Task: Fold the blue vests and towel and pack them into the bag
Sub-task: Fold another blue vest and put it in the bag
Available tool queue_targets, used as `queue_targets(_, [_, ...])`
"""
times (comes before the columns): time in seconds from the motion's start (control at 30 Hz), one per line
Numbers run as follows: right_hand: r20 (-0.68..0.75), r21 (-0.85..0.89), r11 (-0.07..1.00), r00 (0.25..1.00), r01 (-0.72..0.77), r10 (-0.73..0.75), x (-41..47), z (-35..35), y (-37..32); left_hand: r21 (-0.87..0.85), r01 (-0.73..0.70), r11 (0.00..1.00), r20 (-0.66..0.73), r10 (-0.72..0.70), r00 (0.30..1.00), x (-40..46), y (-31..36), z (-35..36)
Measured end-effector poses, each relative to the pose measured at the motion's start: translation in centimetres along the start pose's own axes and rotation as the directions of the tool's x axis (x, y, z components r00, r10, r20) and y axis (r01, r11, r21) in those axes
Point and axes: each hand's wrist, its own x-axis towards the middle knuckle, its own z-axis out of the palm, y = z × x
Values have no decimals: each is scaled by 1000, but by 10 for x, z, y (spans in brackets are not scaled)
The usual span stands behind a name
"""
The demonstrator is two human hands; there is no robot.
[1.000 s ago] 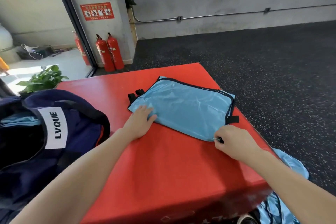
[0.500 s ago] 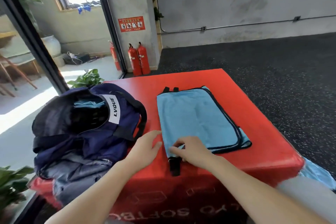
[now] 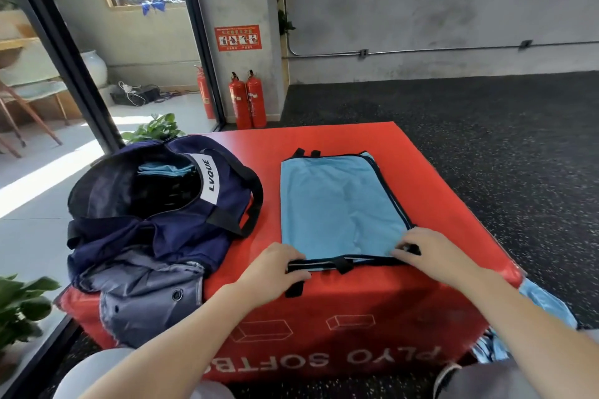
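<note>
A light blue vest (image 3: 340,207) with black trim lies folded flat on the red soft box (image 3: 447,204). My left hand (image 3: 275,272) grips its near left corner by the black edge strap. My right hand (image 3: 434,253) pinches the near right corner. To the left stands the open navy bag (image 3: 155,223) marked LVQUE, with folded blue cloth (image 3: 162,168) showing inside its mouth. Another blue vest (image 3: 547,308) hangs off the box's right side near the floor.
A grey garment (image 3: 146,288) spills from under the bag over the box's front left edge. Green plants (image 3: 19,304) stand at the left by a glass partition. Red fire extinguishers (image 3: 248,100) stand at the far wall. Dark speckled floor surrounds the box.
The vest has been turned so its long side runs away from me. My hands moved apart to its two near corners. The view has pulled back and shifted left, showing the whole bag.
</note>
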Motion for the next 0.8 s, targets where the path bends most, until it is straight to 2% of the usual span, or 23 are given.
queue_targets(0.13, [18, 64, 997, 999, 44, -45, -26, -1, 16, 6, -4, 1000, 25, 4, 1000, -13, -6, 3])
queue_targets(0.27, [78, 28, 997, 995, 66, -68, -49, 5, 22, 9, -50, 999, 77, 50, 996, -32, -10, 5])
queue_targets(0.53, [-59, 29, 991, 990, 129, -127, -59, 21, 26, 18, -13, 1000, -61, 14, 998, -44, 4, 11])
queue_targets(0.7, [-88, 1, 982, 978, 189, -188, -58, 19, 27, 86, -39, 996, -41, 43, 998, -43, 10, 7])
queue_targets(0.8, [-40, 20, 979, 978, 205, -204, -56, 16, 26, 167, -46, 985, -3, 47, 999, -42, 9, 8])
